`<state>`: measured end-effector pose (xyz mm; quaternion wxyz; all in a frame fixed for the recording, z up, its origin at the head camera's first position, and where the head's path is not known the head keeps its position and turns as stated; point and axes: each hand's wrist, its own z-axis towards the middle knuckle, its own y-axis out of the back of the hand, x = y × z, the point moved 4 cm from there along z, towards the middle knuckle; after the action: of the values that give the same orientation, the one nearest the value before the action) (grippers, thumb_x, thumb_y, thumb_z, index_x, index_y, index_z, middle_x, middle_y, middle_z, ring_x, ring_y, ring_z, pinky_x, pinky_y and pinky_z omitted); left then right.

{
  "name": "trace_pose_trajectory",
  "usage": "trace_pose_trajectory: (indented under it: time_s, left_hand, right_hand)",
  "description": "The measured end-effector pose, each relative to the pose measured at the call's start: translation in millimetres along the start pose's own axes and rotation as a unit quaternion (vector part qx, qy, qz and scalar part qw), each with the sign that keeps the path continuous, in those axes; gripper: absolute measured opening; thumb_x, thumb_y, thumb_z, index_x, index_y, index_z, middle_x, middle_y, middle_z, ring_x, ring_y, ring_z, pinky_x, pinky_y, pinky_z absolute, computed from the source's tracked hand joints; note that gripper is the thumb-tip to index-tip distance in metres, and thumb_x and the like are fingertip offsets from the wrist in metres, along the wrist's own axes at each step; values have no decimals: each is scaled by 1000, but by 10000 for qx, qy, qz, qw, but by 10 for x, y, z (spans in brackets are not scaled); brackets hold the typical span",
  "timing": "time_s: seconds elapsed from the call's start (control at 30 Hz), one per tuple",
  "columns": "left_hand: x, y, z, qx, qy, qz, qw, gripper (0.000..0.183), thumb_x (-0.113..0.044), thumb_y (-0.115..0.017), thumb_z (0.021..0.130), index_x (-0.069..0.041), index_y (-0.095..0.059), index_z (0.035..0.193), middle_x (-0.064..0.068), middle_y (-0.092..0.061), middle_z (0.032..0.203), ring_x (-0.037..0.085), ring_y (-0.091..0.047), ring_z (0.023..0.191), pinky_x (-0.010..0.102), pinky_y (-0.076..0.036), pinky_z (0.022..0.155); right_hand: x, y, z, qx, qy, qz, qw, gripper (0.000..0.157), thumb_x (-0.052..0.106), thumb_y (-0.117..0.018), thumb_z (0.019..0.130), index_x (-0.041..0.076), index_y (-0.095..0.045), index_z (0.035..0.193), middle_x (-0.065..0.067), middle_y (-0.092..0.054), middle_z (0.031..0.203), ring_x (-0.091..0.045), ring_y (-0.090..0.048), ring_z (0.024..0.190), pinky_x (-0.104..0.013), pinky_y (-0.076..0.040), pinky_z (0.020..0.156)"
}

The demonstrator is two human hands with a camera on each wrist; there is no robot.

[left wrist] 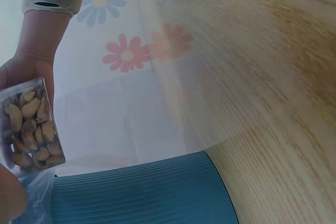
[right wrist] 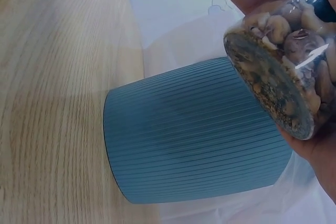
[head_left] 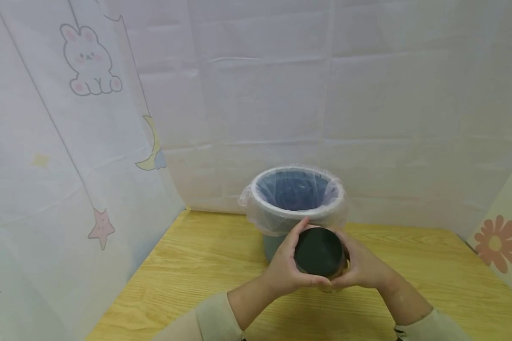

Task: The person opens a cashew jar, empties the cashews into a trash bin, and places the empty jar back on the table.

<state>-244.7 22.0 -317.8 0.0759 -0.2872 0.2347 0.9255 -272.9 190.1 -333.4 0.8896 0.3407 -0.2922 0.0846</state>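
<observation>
2 hands around 1 jar of nutty-looking bits, right by the bin

So the left hand (head_left: 287,271) and the right hand (head_left: 365,266) are both wrapped around the same jar (right wrist: 286,56), 1 on each side, fingers and thumbs curled in. In the head view the thumb tips pretty much meet on the near side. The jar is held up off the wooden table (head_left: 187,265), and its flat dark lid (head_left: 319,251) is on and faces the head camera.

The clear walls show it's well filled with tan and brown curved pieces (left wrist: 31,124), kinda like cashews, though I can't swear to that. The right wrist view also catches the round base, with more bits showing through it.

Just past the jar there's a ribbed blue bin (right wrist: 194,135) standing on the table. A see-through plastic liner (head_left: 252,208) is folded out over its rim. From the head view the jar covers part of the bin's front; can't tell if they touch.

Behind it all hangs a pale creased backdrop (head_left: 260,109) with 1 bunny (head_left: 88,61), a pink star (head_left: 101,228) and a yellow moon (head_left: 153,147). Light sleeves (head_left: 215,316) end at the wrists.
</observation>
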Motion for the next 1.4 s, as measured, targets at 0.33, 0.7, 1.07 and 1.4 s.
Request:
trace_pose_trajectory:
  time_s: [0.33,0.7,1.07,1.4]
  left_hand:
    - [123,-37,-45,-169,137,-219,9995,121,3,-84,57,0,-2,144,15,-36,139,25,-38,126,35,-32,104]
    - [49,96,-39,436,-1084,-691,9907,108,17,-74,57,16,-2,137,34,-26,137,36,-31,129,39,-25,108]
    - [331,153,-114,1223,-387,-1472,9808,101,18,-70,63,1,-12,143,20,-25,145,26,-23,136,39,-18,110]
    - [293,144,-70,1701,-648,-2183,9588,97,-33,-66,82,8,-3,142,30,-15,144,25,-22,136,42,-17,111]
  right_hand:
    - [-16,-20,-13,-203,-625,-369,9972,90,10,-86,60,4,-34,134,-8,-48,126,-14,-50,111,-23,-42,91]
    - [21,60,-45,-193,-419,73,9989,98,-3,-83,55,-2,-29,137,-1,-48,127,-10,-49,111,-21,-41,90]
    - [58,75,-7,183,385,660,9969,94,5,-83,59,-12,-29,133,-13,-48,128,-16,-47,115,-20,-37,96]
    - [76,9,3,622,511,886,9928,90,15,-78,71,-13,-23,136,-19,-42,134,-22,-43,122,-24,-34,100]
